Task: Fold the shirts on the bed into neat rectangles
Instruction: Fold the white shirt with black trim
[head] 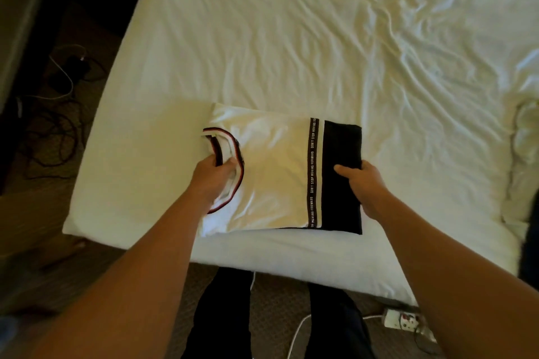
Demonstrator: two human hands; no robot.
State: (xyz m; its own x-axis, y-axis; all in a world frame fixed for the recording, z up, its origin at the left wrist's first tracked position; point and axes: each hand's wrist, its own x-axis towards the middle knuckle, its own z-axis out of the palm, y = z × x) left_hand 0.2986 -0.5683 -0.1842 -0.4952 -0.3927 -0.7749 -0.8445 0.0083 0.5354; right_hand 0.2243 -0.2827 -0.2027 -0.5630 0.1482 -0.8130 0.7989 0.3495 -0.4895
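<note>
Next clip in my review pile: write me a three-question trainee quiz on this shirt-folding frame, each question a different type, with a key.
1. True or false: the left hand grips the folded shirt at its collar end.
2. Multiple choice: the right hand holds which part of the shirt? A) the white middle B) the black band C) a sleeve spread out on the bed sheet
3. Fill in: the lettered stripe reads "DON'T STOP MOVING ____".

Key: 1 true; 2 B; 3 FORWARD.
</note>
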